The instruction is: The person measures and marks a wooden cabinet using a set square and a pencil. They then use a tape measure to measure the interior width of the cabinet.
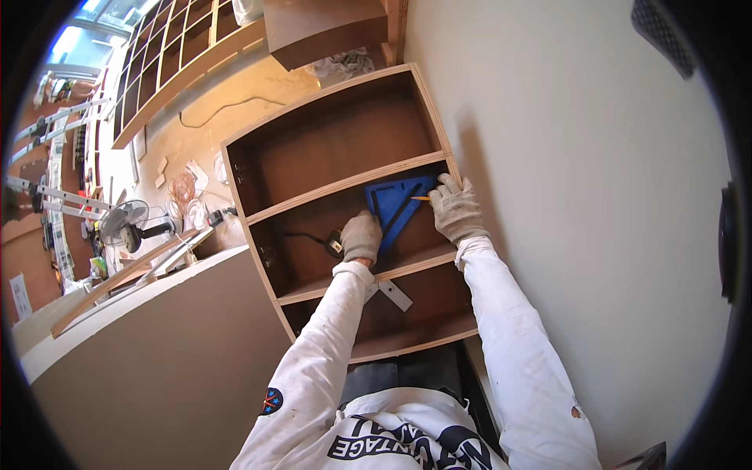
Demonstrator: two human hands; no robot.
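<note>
A wooden cabinet frame (pixel 337 189) with three open compartments lies in front of me. In its middle compartment is a blue triangular square (pixel 401 205), a carpenter's layout tool. My left hand (pixel 362 237), in a knitted work glove, has its fingers curled at the square's left edge. Just left of that hand is a small tape measure (pixel 334 244) with a dark strap. My gloved right hand (pixel 458 210) is by the frame's right side, closed on a yellow pencil (pixel 421 198). The pencil's tip points left over the square.
A pale flat piece with a hole (pixel 395 295) lies in the nearest compartment. A plain wall (pixel 564 157) stands close on the right. At the left are a fan (pixel 135 225), wood strips (pixel 129 286) and ladders (pixel 59 125). Beyond is a gridded shelf unit (pixel 172 55).
</note>
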